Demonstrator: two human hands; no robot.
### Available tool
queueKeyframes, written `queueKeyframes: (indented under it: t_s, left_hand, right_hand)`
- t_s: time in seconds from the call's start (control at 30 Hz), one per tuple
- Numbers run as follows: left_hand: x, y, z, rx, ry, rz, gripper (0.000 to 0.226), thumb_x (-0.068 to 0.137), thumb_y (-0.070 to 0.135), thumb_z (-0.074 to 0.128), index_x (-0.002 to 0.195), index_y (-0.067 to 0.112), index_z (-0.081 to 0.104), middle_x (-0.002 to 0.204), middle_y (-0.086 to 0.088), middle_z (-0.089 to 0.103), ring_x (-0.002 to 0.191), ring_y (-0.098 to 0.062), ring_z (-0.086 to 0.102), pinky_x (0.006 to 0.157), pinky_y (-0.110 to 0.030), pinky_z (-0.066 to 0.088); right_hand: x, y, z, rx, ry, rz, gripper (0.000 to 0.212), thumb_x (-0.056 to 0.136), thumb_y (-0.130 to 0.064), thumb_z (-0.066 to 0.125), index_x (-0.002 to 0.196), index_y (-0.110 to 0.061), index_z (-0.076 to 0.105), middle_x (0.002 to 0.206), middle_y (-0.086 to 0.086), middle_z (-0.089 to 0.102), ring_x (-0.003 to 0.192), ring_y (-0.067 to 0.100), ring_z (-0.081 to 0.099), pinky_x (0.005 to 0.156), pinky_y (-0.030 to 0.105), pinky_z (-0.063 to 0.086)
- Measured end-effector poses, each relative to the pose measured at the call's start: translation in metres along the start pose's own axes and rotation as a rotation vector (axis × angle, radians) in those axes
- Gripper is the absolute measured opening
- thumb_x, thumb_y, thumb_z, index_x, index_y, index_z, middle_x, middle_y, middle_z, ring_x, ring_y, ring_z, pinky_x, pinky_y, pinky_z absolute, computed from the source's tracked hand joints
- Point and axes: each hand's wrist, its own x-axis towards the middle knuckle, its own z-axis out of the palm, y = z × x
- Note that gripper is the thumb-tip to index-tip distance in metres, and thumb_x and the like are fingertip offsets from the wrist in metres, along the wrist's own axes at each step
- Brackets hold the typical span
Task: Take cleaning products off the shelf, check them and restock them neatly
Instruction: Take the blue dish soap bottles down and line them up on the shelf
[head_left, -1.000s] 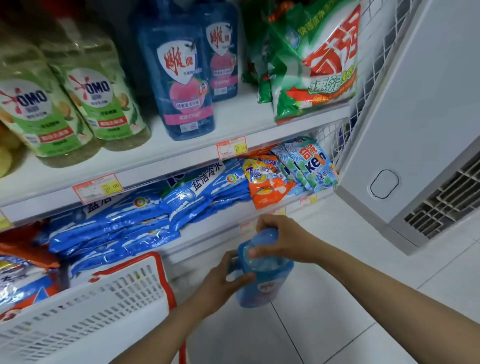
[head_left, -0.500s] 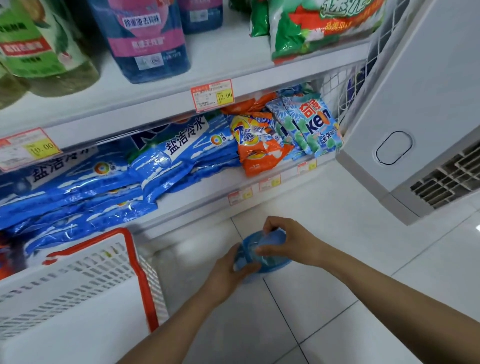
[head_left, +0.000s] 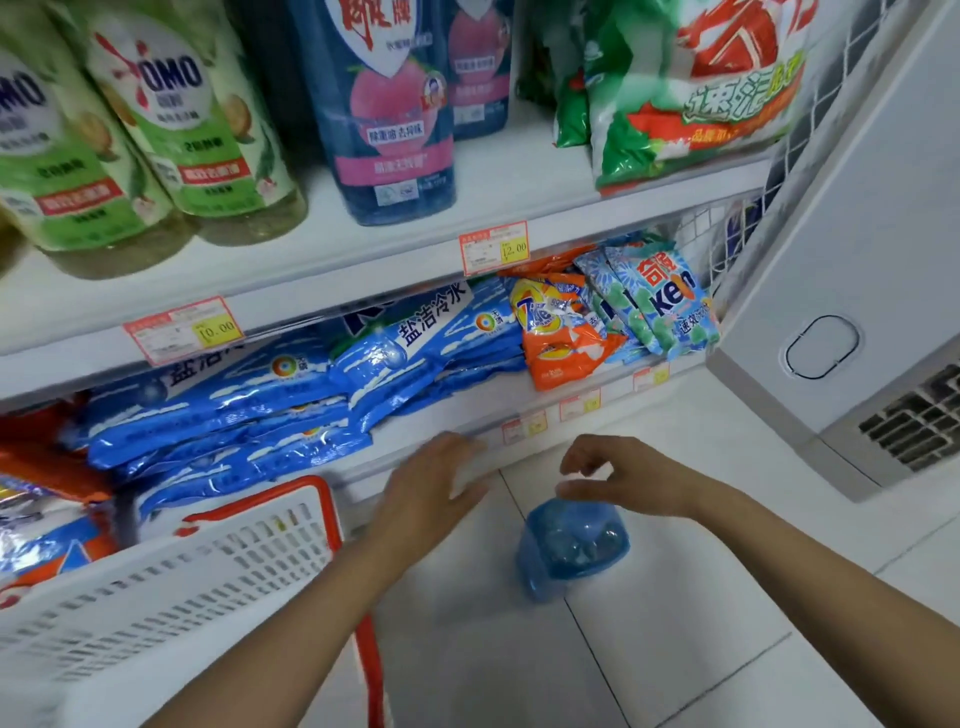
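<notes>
Probably liquid-heavy and slick, the translucent blue plastic jug wants a top grip; our right hand hovers loosely curled, empty, left hand flat

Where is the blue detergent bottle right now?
Head view, lower centre-right: the blue bottle sits on the floor tiles just under the right hand, in front of the bottom shelf and right of the white basket.

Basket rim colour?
Red rim on the white slotted plastic basket; head view.
</notes>
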Motion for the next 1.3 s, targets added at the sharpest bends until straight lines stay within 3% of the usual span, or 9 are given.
queueKeyframes:
  t_s: [0.1,0.17,0.27,0.4,0.67,0.9,1.0,1.17,1.3]
  left_hand:
    - [0.011,0.000,-0.076,0.239,0.548,0.200,0.042,0.087,0.026,0.053,0.124,0.008,0.062,0.126,-0.015,0.057,0.116,-0.033,0.053,0.097,-0.044,0.045]
    - [0.017,-0.005,-0.121,0.438,0.681,0.164,0.051,0.085,0.026,0.052,0.134,0.009,0.054,0.139,-0.020,0.048,0.129,-0.040,0.042,0.109,-0.052,0.033]
    - [0.019,-0.022,-0.155,0.603,0.626,0.027,0.064,0.089,0.030,0.054,0.148,0.015,0.037,0.154,-0.021,0.029,0.144,-0.041,0.023,0.118,-0.056,0.015]
    - [0.018,-0.032,-0.160,0.676,0.516,-0.029,0.082,0.083,0.030,0.068,0.152,0.016,0.028,0.156,-0.021,0.027,0.144,-0.042,0.023,0.118,-0.053,0.009]
    - [0.020,-0.034,-0.163,0.665,0.510,-0.029,0.086,0.080,0.033,0.071,0.153,0.017,0.027,0.156,-0.019,0.028,0.144,-0.041,0.025,0.119,-0.054,0.014]
    - [0.015,-0.034,-0.171,0.648,0.482,-0.008,0.085,0.081,0.032,0.072,0.153,0.018,0.028,0.157,-0.018,0.027,0.145,-0.039,0.025,0.117,-0.049,0.010]
    - [0.013,-0.033,-0.175,0.652,0.489,0.003,0.084,0.079,0.031,0.074,0.150,0.018,0.033,0.155,-0.019,0.031,0.143,-0.040,0.029,0.114,-0.051,0.010]
    - [0.012,-0.032,-0.174,0.612,0.481,-0.004,0.078,0.082,0.035,0.072,0.149,0.016,0.037,0.154,-0.019,0.033,0.142,-0.042,0.031,0.113,-0.054,0.010]
    - [0.009,-0.020,-0.179,0.165,0.551,0.050,0.069,0.092,0.057,0.035,0.152,0.023,0.026,0.161,0.001,0.019,0.151,-0.017,0.011,0.123,-0.037,0.001]
  right_hand:
    - [0.016,-0.066,-0.042,0.184,0.332,-0.224,0.028,0.085,-0.037,0.069,0.106,-0.018,0.063,0.102,-0.006,0.066,0.091,0.008,0.063,0.080,0.022,0.050]
    - [0.035,-0.120,-0.068,0.386,0.532,-0.399,0.026,0.089,-0.019,0.072,0.111,-0.012,0.059,0.106,0.007,0.066,0.090,0.012,0.062,0.082,0.021,0.052]
    - [0.074,-0.186,-0.096,0.474,0.642,-0.513,0.054,0.089,-0.025,0.073,0.132,-0.019,0.042,0.133,0.009,0.052,0.116,0.015,0.054,0.097,0.028,0.048]
    - [0.134,-0.226,-0.121,0.509,0.577,-0.433,0.105,0.079,-0.041,0.080,0.154,-0.018,0.010,0.157,0.002,0.032,0.142,0.017,0.034,0.119,0.036,0.028]
    - [0.143,-0.237,-0.109,0.674,0.754,-0.542,0.085,0.069,-0.009,0.088,0.138,-0.010,0.038,0.120,-0.003,0.061,0.107,0.005,0.062,0.091,0.021,0.053]
    - [0.134,-0.239,-0.078,0.695,0.914,-0.678,0.098,0.062,-0.012,0.091,0.142,-0.016,0.036,0.137,0.008,0.053,0.123,0.018,0.058,0.099,0.042,0.053]
    - [0.136,-0.237,-0.095,0.369,1.040,-0.679,0.104,0.058,-0.029,0.093,0.145,-0.014,0.039,0.141,0.003,0.046,0.132,0.023,0.045,0.111,0.043,0.040]
    - [0.119,-0.220,-0.118,-0.095,1.076,-0.719,0.105,0.056,-0.029,0.094,0.145,-0.009,0.043,0.139,0.013,0.047,0.128,0.027,0.040,0.110,0.024,0.028]
    - [0.098,-0.208,-0.115,-0.153,1.064,-0.791,0.102,0.058,-0.034,0.093,0.144,-0.009,0.044,0.139,0.015,0.047,0.130,0.028,0.041,0.112,0.041,0.033]
